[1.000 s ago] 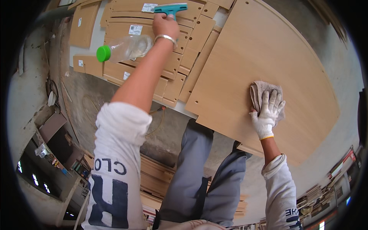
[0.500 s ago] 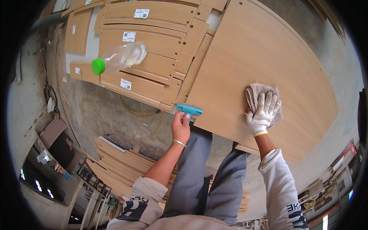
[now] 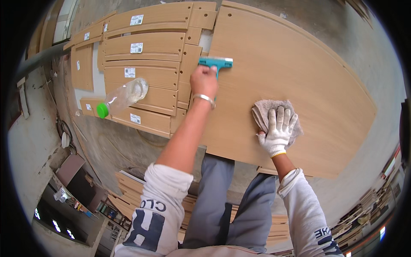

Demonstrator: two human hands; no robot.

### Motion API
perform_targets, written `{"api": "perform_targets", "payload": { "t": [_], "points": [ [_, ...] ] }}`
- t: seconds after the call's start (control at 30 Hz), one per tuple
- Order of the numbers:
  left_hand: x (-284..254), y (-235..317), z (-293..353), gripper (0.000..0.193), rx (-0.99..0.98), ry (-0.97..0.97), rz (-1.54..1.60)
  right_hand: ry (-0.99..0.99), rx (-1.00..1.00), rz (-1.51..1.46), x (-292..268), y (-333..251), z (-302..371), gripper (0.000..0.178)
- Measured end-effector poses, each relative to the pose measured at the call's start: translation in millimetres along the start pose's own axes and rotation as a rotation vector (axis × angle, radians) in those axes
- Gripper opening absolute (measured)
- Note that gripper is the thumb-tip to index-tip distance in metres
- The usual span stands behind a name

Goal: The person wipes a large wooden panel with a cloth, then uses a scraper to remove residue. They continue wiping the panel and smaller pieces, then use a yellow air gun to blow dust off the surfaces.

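A teal scraper with a wide head is gripped in my bare left hand, over the left edge of a large wooden panel. My right hand, in a white knit glove, lies flat with fingers stretched on a folded greyish-brown cloth. That cloth rests on the panel's near half, under my palm. To the left, a clear plastic bottle with a green cap lies on its side on narrower wooden drawer fronts.
Several drawer fronts with white labels overlap left of the panel. More long wooden boards lie stacked low behind my left arm. A hose lies on the concrete floor below the work surface. Stacked timber stands at the far right.
My left hand has moved the scraper away from the near edge, farther up along the panel's left side. The right hand and cloth appear slightly farther left as the view shifted.
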State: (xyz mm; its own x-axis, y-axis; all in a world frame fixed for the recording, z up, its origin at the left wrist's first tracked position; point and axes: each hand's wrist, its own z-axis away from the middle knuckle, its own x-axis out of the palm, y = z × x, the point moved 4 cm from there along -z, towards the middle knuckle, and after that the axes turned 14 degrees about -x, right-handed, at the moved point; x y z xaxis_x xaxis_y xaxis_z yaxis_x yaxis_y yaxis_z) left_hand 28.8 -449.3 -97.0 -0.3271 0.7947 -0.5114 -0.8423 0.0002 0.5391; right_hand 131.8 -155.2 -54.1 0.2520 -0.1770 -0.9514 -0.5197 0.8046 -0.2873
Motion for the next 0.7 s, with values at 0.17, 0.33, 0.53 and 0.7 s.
{"api": "perform_targets", "payload": {
  "t": [0.17, 0.33, 0.53, 0.7],
  "points": [
    [26.3, 108.1, -51.8, 0.024, 0.005, -0.025, 0.012, -0.008, 0.011, -0.033, -1.8, 0.1, -2.9, 0.084],
    [-0.7, 169.7, -90.1, 0.03, 0.073, -0.009, 0.188, 0.011, 0.056, -0.057, 0.0, 3.3, 1.6, 0.086],
    [-147.0, 86.7, -205.7, 0.036, 0.494, 0.616, -0.417, 0.007, 0.064, -0.155, -12.5, -0.9, -12.7, 0.083],
    [-148.9, 69.9, -196.4, 0.037, 0.345, 0.611, -0.673, 0.08, 0.078, -0.212, -12.8, 10.7, -3.5, 0.081]
  ]
}}
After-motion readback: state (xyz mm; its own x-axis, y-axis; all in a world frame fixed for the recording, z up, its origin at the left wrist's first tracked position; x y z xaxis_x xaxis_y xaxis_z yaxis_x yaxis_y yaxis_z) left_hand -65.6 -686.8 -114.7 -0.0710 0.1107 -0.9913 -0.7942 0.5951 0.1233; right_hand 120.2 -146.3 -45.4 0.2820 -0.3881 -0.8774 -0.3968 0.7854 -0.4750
